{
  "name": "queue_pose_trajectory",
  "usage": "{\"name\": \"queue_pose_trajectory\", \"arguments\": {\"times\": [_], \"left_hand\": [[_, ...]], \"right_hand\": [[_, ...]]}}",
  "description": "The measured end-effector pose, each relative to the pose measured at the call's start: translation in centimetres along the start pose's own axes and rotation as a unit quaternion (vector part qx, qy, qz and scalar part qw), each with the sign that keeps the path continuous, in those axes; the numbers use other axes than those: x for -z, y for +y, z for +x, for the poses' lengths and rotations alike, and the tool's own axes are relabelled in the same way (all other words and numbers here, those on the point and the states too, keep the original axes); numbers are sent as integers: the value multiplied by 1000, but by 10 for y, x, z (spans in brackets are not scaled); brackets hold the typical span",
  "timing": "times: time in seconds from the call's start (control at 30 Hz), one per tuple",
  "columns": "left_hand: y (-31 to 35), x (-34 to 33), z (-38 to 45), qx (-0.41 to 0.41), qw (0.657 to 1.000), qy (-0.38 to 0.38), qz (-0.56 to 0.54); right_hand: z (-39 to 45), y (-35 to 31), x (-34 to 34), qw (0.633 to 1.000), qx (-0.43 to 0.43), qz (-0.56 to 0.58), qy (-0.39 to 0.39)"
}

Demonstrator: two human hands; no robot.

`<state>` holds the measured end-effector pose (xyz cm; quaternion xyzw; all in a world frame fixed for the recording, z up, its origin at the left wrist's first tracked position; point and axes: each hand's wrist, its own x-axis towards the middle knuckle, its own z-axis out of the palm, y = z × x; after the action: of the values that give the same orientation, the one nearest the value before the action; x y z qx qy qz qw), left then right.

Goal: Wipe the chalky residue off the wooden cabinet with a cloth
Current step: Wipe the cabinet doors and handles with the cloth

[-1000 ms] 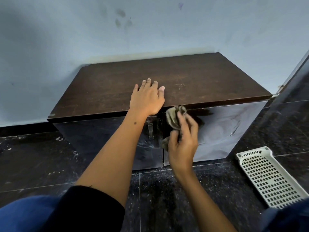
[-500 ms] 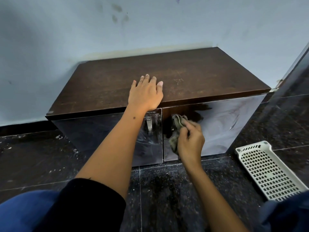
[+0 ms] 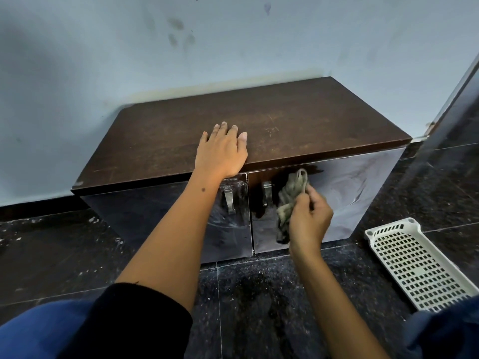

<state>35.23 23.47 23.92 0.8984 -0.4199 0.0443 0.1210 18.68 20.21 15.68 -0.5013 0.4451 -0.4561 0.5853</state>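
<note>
A low dark wooden cabinet [image 3: 285, 120] stands against the pale wall, with two glossy doors and two metal handles. My left hand [image 3: 223, 151] lies flat on its top near the front edge, fingers straight. My right hand [image 3: 309, 218] grips a crumpled grey-green cloth [image 3: 291, 198] and holds it against the right door [image 3: 350, 193], just right of that door's handle [image 3: 267, 193]. Hazy white chalky smears cover the right door's middle and right part. A darker wiped patch shows near the handle. Fainter streaks mark the left door [image 3: 166, 218].
A white perforated plastic tray [image 3: 414, 265] lies on the dark speckled tile floor to the right of the cabinet. A dark glossy panel [image 3: 456, 120] rises at the far right. My knees in blue cloth fill the bottom corners.
My right hand has carried the cloth from the top edge of the right door down and to the right across its face. My left hand has stayed on the cabinet top.
</note>
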Motion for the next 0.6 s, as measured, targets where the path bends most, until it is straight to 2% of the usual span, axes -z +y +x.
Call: {"name": "queue_pose_trajectory", "arguments": {"times": [0.07, 0.23, 0.3, 0.37, 0.43, 0.47, 0.53, 0.6], "left_hand": [[0, 0, 1, 1, 1000, -1, 3], [0, 1, 0, 2, 1000, 0, 5], [1, 2, 0, 2, 1000, -2, 7], [2, 2, -2, 0, 1000, -5, 12], [2, 3, -2, 0, 1000, -13, 20], [3, 4, -2, 0, 1000, -19, 24], [3, 5, -2, 5, 999, -33, 25], [5, 6, -1, 16, 999, -42, 17]], "right_hand": [[2, -7, -5, 999, 30, 10, -18], [-8, 17, -3, 993, 45, -81, -74], [-7, 28, 2, 987, 21, -131, -95], [-5, 37, 6, 984, -53, -141, -91], [-6, 42, 8, 987, -143, -51, -49], [-8, 41, 9, 987, -160, 7, -7], [-8, 31, 9, 986, -114, 92, 79], [-5, 16, 5, 986, 0, 100, 131]]}}
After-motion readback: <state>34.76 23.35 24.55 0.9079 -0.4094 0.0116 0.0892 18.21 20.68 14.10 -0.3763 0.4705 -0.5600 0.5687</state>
